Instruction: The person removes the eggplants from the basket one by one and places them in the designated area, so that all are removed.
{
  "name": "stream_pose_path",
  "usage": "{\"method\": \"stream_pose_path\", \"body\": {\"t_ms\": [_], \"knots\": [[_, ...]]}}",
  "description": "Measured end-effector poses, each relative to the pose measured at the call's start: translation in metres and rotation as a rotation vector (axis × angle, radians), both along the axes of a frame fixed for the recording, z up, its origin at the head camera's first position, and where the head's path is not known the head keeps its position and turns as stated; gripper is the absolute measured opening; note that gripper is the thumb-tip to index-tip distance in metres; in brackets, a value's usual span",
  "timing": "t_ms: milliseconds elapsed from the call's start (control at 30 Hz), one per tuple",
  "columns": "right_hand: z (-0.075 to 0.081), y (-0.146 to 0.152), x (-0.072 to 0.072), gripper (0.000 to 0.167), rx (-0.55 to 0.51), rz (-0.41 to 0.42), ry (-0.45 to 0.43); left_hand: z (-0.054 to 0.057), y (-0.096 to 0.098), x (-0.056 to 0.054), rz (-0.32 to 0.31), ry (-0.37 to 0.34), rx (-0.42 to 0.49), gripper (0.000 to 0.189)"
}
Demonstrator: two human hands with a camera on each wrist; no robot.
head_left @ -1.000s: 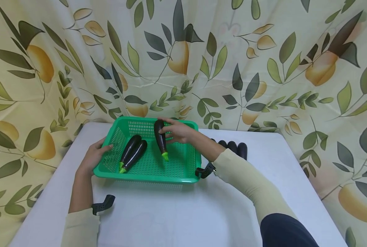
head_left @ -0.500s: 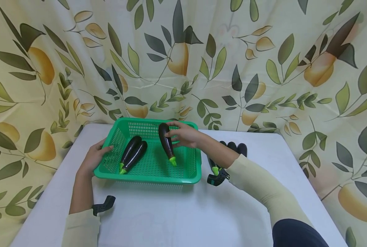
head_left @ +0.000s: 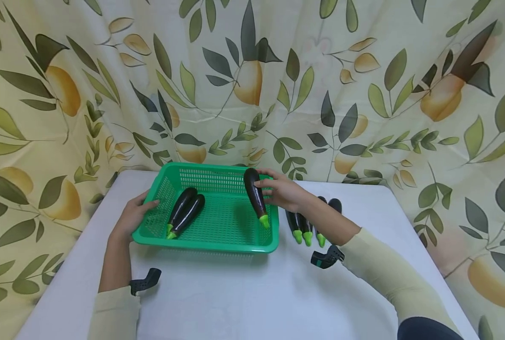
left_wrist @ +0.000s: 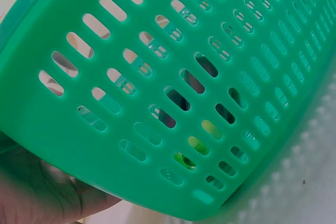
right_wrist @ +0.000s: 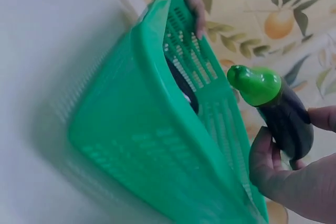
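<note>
An eggplant (head_left: 255, 193), dark purple with a bright green cap, is pinched between the thumb and fingers of my right hand (head_left: 284, 190) above the right end of the green basket (head_left: 206, 246). Its green cap points down toward the front. In the right wrist view the same eggplant (right_wrist: 286, 116) shows clear of the basket rim. My left hand (head_left: 129, 215) grips the basket's left rim, thumb over the inside. Two more eggplants (head_left: 186, 212) lie side by side on the basket floor at the left. In the left wrist view, the perforated basket wall (left_wrist: 121, 129) fills most of the picture.
Several eggplants (head_left: 297, 226) lie in a row on the white table (head_left: 218, 302) right of the basket, partly hidden by my right forearm. A leaf-and-fruit patterned curtain (head_left: 312, 118) hangs behind the table.
My right hand has carried the eggplant rightward, from over the basket's middle to its right end. More of the table eggplants now show. My left hand keeps its place on the rim.
</note>
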State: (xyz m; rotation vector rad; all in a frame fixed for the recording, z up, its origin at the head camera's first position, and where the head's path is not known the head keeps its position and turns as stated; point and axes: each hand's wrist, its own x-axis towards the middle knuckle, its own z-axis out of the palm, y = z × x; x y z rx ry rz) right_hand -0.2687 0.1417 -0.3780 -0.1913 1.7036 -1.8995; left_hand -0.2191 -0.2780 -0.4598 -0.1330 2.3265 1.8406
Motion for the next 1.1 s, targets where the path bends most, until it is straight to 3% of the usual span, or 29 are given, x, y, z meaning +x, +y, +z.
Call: {"method": "stream_pose_path", "body": {"t_ms": [167, 633, 1100], "knots": [[0.002, 0.023, 0.005, 0.063, 0.015, -0.022, 0.052, 0.001, -0.001, 0.001, 0.009, -0.011, -0.013, 0.066], [-0.017, 0.078, 0.018, 0.060, 0.047, -0.152, 0.029, -0.003, -0.001, -0.001, -0.006, -0.028, 0.007, 0.064], [-0.023, 0.124, 0.023, 0.061, 0.056, -0.252, 0.007, 0.002, 0.001, 0.000, 0.010, 0.002, 0.001, 0.065]]}}
